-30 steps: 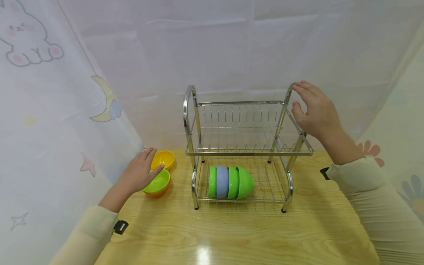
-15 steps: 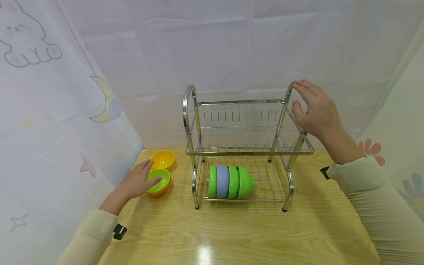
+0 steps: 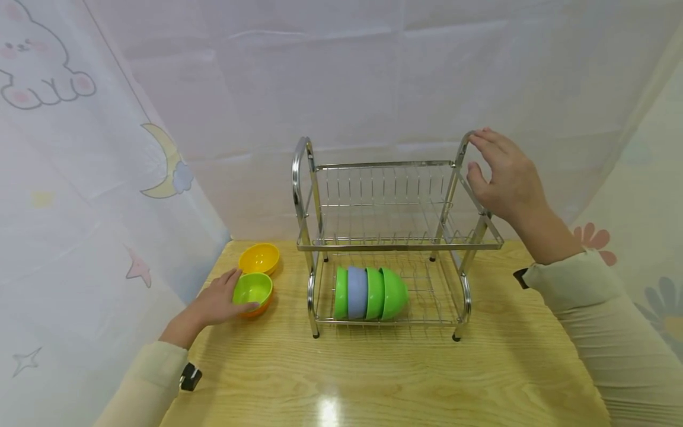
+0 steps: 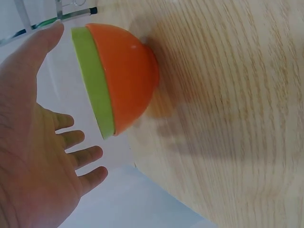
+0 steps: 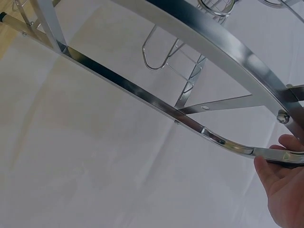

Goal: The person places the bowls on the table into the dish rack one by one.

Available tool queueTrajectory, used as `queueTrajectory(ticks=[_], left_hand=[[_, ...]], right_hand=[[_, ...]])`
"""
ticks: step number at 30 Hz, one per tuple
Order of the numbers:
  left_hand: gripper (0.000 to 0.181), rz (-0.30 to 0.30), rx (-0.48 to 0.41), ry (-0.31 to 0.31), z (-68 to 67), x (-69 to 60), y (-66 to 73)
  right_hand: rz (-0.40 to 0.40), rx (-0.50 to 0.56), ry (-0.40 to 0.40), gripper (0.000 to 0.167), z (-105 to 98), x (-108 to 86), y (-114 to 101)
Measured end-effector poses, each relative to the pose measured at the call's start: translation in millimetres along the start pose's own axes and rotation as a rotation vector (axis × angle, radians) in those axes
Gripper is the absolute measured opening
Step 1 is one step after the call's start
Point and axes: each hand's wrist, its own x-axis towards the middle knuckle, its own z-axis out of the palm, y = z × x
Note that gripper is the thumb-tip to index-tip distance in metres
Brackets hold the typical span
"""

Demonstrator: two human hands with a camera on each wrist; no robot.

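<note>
The left hand (image 3: 216, 301) is spread at the left side of a light green bowl (image 3: 252, 287), which is nested in an orange bowl (image 3: 261, 309). In the left wrist view, the hand (image 4: 45, 142) has its fingers apart beside the green rim (image 4: 92, 80) and orange wall (image 4: 126, 71), holding neither. The right hand (image 3: 509, 181) has its fingers over the top right curve of a metal two-tier rack (image 3: 400, 247). In the right wrist view, the hand's thumb and fingers (image 5: 270, 172) lie on either side of the rack's tube (image 5: 228, 144).
A yellow bowl (image 3: 259, 259) stands behind the nested pair. On the rack's lower tier, green bowls (image 3: 393, 293) and a blue-grey bowl (image 3: 357, 292) stand on edge in a row. White printed cloth (image 3: 352, 89) hangs behind the wooden table (image 3: 277, 379).
The left hand has moved down and slightly left, from above the bowls to the nested pair's left side. The right hand has stayed at the rack's top, and the bowls have kept their places.
</note>
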Motion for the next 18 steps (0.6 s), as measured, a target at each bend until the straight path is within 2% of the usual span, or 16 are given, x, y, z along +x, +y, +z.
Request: queueTrajectory(ticks=[5,18], left_hand=[[0.118,-0.030,-0.014,-0.028,3.7,1.6,-2.1],[0.126,-0.048,-0.031,-0.059,13.5,6.5,-8.0]], right_hand=[[-0.005,-0.010,0.006,0.045,1,-0.5,0],[0.006,-0.019,-0.007,0.045,0,-1.1,0]])
